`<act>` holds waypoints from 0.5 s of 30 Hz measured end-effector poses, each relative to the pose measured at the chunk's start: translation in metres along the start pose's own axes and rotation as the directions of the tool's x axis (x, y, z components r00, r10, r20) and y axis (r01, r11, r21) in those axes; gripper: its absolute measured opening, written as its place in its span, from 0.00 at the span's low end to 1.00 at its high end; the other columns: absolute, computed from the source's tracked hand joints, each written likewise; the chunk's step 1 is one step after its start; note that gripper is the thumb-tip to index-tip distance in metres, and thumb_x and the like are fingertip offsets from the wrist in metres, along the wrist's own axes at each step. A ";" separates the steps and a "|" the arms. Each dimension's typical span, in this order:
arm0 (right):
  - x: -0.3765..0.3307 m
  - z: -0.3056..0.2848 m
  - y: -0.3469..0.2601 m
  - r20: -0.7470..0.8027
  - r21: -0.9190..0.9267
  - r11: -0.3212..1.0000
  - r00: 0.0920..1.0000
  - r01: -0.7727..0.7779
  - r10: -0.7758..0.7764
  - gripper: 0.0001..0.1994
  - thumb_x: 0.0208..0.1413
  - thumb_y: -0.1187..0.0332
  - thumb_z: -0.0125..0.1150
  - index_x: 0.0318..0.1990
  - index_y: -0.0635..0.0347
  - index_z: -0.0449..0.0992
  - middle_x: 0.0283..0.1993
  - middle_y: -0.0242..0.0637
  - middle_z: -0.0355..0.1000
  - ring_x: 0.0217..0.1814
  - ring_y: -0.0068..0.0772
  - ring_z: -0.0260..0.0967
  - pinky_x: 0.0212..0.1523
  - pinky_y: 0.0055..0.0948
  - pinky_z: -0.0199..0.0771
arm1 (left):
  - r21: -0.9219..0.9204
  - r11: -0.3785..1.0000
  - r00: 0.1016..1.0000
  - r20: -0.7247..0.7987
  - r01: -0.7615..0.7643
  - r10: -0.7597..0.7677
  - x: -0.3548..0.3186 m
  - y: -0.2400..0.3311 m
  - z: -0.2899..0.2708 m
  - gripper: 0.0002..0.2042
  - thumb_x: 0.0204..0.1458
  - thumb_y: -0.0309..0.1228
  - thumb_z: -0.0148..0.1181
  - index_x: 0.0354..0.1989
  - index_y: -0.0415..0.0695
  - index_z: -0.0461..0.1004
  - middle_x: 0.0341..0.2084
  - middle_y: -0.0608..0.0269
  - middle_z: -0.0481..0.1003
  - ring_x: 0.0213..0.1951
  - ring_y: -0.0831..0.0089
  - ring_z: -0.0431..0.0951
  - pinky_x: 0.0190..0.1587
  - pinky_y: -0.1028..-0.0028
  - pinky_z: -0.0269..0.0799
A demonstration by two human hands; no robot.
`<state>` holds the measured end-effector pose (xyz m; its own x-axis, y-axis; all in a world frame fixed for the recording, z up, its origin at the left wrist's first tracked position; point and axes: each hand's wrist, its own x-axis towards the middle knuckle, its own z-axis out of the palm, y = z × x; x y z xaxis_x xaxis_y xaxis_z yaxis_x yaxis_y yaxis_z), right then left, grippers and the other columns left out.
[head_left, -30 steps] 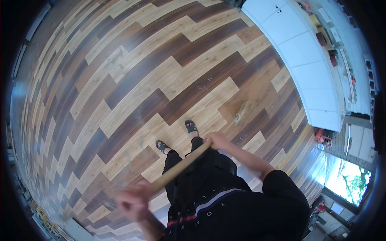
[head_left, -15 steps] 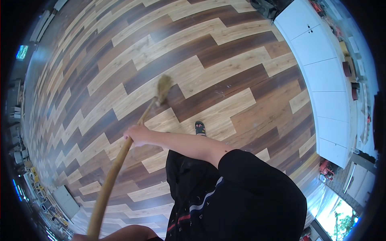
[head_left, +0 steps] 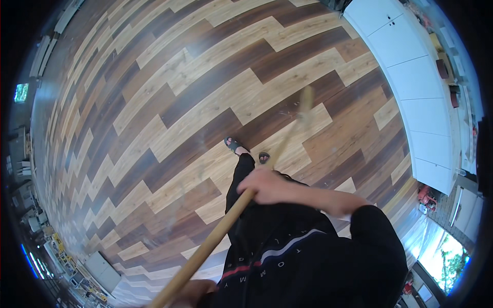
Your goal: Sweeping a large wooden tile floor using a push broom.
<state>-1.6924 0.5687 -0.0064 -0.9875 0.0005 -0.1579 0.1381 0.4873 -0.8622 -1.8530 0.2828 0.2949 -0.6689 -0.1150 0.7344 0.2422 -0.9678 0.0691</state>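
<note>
We count one broom (head_left: 207, 245), one right hand (head_left: 263, 185), two forearms (head_left: 326, 199), two sandals (head_left: 232, 144), one black shirt (head_left: 334, 267). On white cabinets (head_left: 422, 115) we see two black knobs (head_left: 393, 23).

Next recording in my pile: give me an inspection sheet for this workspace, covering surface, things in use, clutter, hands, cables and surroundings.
Surface: wood-patterned floor, light and dark planks, with pale marks near the tool's far end.
Things in use: long-handled tool, its straw-coloured end blurred.
Clutter: small yellow items at the lower left, too small to identify; a red object at the right.
Hands: right hand wrapped around the handle; left hand blurred at the lower edge, grip unclear.
Cables: nothing seen.
Surroundings: white cabinets at the right, bright opening at the lower right.
</note>
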 end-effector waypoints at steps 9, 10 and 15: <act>-0.065 0.004 0.234 -0.439 -0.083 0.701 0.657 -0.708 0.612 0.22 0.38 0.80 0.61 0.45 0.52 0.78 0.44 0.54 0.71 0.51 0.57 0.67 0.52 0.44 0.69 | 0.461 0.317 0.399 -0.091 0.829 -0.912 -0.138 -0.185 -0.114 0.03 0.51 0.25 0.60 0.33 0.42 0.73 0.26 0.55 0.76 0.22 0.67 0.74 0.34 0.63 0.74; -0.037 0.011 0.237 -0.438 -0.100 0.722 0.682 -0.684 0.586 0.22 0.38 0.80 0.62 0.46 0.52 0.78 0.44 0.53 0.71 0.51 0.57 0.67 0.52 0.45 0.69 | 0.552 0.264 0.435 -0.205 0.791 -0.877 -0.129 -0.182 -0.132 0.02 0.49 0.19 0.59 0.28 0.38 0.74 0.25 0.52 0.77 0.22 0.67 0.75 0.34 0.62 0.77; 0.174 0.042 0.146 -0.041 -0.202 0.956 0.977 -0.214 0.210 0.18 0.28 0.73 0.67 0.35 0.50 0.82 0.39 0.42 0.74 0.51 0.51 0.67 0.51 0.44 0.68 | 0.765 0.318 0.800 -0.401 0.560 -0.446 0.013 -0.089 -0.217 0.07 0.56 0.30 0.54 0.37 0.40 0.69 0.23 0.64 0.67 0.25 0.75 0.65 0.35 0.68 0.69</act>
<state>-1.8403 0.6031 -0.1804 -0.9387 0.1384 -0.3159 0.3278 0.6423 -0.6928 -2.0361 0.3188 0.1514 -0.9250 0.2496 0.2865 0.2402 -0.2004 0.9498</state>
